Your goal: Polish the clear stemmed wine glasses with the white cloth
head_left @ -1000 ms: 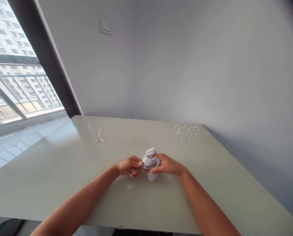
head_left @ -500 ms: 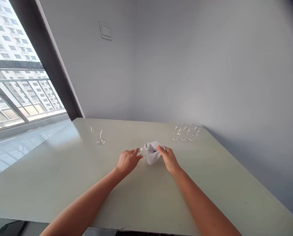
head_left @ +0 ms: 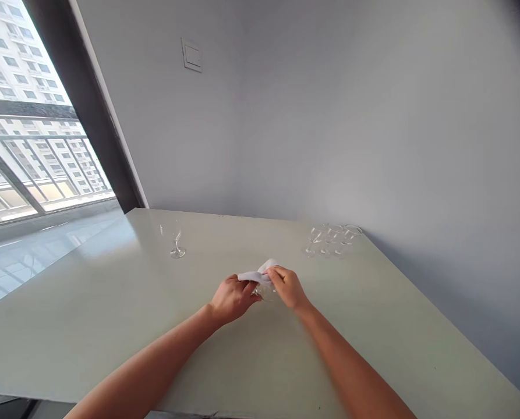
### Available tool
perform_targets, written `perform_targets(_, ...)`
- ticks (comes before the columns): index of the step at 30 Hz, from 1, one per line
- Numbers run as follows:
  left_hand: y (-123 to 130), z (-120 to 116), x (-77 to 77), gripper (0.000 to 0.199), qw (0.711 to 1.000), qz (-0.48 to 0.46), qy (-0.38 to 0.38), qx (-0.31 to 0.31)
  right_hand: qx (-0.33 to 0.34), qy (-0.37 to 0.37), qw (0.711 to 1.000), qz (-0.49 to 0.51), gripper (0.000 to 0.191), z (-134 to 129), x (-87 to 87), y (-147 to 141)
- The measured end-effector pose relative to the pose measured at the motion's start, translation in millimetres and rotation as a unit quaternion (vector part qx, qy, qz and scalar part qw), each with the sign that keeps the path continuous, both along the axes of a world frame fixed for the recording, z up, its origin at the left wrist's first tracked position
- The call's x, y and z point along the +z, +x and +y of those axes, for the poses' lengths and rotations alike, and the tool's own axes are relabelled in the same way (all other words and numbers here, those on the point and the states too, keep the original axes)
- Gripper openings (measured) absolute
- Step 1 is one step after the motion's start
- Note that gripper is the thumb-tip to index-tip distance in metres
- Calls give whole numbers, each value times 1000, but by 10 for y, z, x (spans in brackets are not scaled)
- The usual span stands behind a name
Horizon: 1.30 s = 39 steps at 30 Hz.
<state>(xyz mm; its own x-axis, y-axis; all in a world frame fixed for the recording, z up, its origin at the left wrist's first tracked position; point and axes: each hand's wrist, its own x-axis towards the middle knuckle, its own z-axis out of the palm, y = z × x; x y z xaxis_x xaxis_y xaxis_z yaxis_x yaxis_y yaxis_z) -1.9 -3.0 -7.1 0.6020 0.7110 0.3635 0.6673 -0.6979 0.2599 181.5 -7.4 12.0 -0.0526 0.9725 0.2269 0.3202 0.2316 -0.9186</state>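
Above the middle of the table, my left hand [head_left: 236,298] is closed around a clear stemmed glass [head_left: 266,292], which lies on its side with its bowl toward the right. My right hand [head_left: 288,285] pinches a white cloth [head_left: 260,276] against the upper side of that glass. The cloth reaches left over the fingers of my left hand and hides part of the glass. Its stem and foot are mostly covered by my left fingers.
One clear stemmed glass [head_left: 176,241] stands upright at the back left of the pale table [head_left: 111,302]. Several more glasses [head_left: 329,238] stand grouped at the back right, close to the wall [head_left: 373,116]. A window with a railing [head_left: 32,163] is on the left.
Both hands have come slightly nearer to me with the glass. The cloth, earlier around the bowl's mouth, now lies across the glass's upper side, and my right hand has shifted left.
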Motion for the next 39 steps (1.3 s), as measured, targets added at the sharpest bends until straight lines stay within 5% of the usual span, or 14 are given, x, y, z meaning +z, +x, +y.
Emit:
perform_targets(3,43,-36,-23,45,1000,0,-3,-2,-32,-195,937,288,23,134,-109,86)
perform_targets(8,67,-7,-69,47,993,-47,-13,104,-58,-193,876,438,11,137,-191,-51)
perform_targets(12,42,39,-63,48,978,-119,-49,166,50,-213,805,551,8,-75,-112,-302)
perform_targets(17,95,-17,-56,68,959,-245,-77,116,65,-195,850,486,1,-259,-158,-555)
perform_targets(19,132,-57,-37,73,930,-322,-167,50,45,-194,874,443,6,-237,-192,-552)
perform_targets(21,150,-77,5,69,857,-409,-312,-7,33,-193,891,410,11,-191,-192,-483)
perform_targets(24,127,-50,85,48,711,-519,-474,-32,51,-231,887,397,18,-153,-124,-349)
perform_targets(27,89,-5,119,47,632,-556,-539,-30,104,-281,874,383,19,-181,-48,-315)
perform_targets(30,89,4,114,50,620,-563,-546,-19,104,-292,879,364,20,-190,-46,-373)
perform_targets(35,84,19,151,44,654,-580,-485,7,-18,-233,911,340,21,-39,-135,-293)
perform_targets(39,-21,126,158,31,638,-626,-445,60,-65,-98,959,259,24,-39,-105,-105)
